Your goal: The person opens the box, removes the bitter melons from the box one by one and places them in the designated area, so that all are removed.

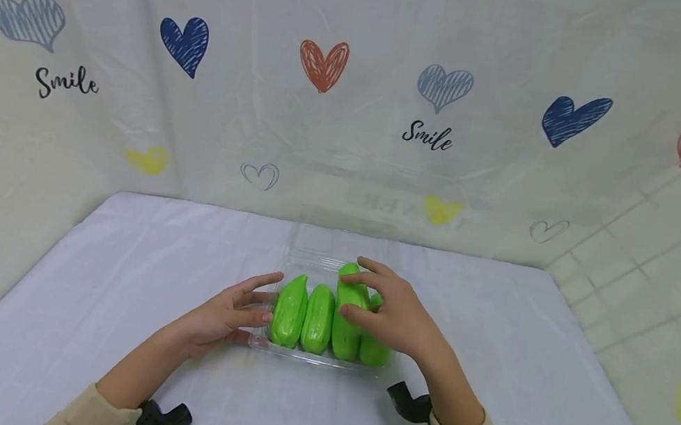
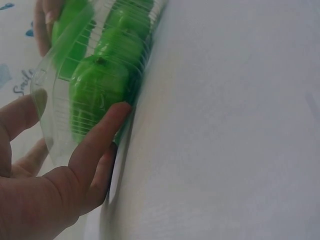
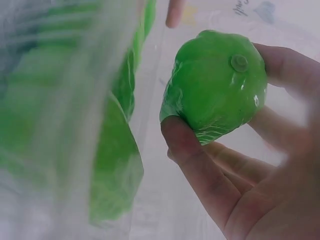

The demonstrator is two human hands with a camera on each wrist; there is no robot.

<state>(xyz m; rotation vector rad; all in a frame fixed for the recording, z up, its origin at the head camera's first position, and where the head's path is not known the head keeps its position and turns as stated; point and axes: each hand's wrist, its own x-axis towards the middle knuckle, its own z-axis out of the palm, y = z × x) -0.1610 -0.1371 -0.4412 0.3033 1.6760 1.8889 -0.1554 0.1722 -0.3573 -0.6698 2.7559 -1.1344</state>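
Observation:
A clear plastic clamshell box (image 1: pixel 324 359) holds a row of long, ridged green vegetables (image 1: pixel 318 319), glossy as if wrapped. My right hand (image 1: pixel 395 310) holds another green vegetable (image 1: pixel 343 339) over the right part of the box, its top end standing higher than the others. Thumb and fingers pinch it from both sides in the right wrist view, where the round stem nub of the vegetable (image 3: pixel 215 85) shows. At the box's left side my left hand (image 1: pixel 231 312) spreads nearly straight fingers (image 2: pixel 102 132) against the clear wall (image 2: pixel 60 125).
The box's clear lid (image 1: pixel 343 244) is raised at the back. A white cloth (image 1: pixel 185 251) covers the table, and behind it hangs a pale sheet (image 1: pixel 389 8) printed with hearts. Each wrist carries a black strap mount (image 1: pixel 410 403).

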